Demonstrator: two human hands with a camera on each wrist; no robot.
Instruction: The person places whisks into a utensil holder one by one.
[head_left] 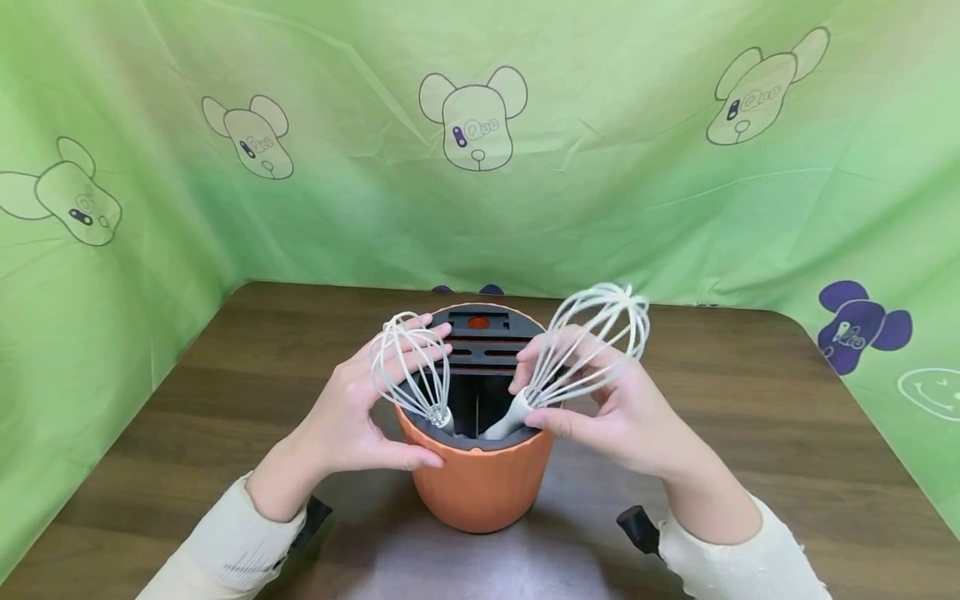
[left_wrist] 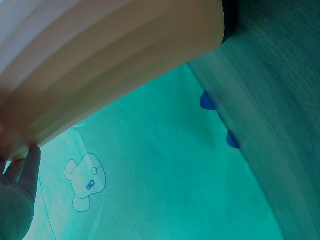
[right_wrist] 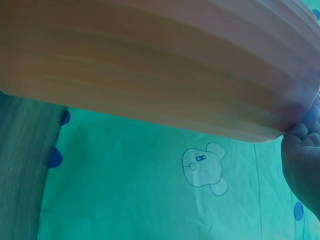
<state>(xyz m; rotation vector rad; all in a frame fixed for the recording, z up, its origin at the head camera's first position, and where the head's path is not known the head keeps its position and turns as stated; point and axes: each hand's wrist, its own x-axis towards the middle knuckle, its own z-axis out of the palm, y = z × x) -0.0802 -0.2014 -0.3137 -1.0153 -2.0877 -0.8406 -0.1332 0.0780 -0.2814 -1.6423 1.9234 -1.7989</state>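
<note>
An orange ribbed utensil holder [head_left: 480, 492] with a dark slotted insert [head_left: 483, 354] stands upright on the table. Two pale whisks lean outward from its front compartment, handles down inside. My left hand [head_left: 360, 417] is at the holder's left rim, fingers extended behind the smaller whisk [head_left: 408, 367] and thumb along the holder's front. On the other side, my right hand [head_left: 611, 408] holds the larger whisk [head_left: 592, 342] near its neck, thumb at the handle top and fingers bent behind the wires. Both wrist views show mostly the holder's ribbed side [left_wrist: 110, 55].
The brown wooden table [head_left: 285, 358] extends around the holder. A green cloth backdrop [head_left: 360, 208] printed with cartoon animal heads encloses the back and sides. Small black devices [head_left: 637, 529] sit at both wrists by the white sleeves [head_left: 742, 558].
</note>
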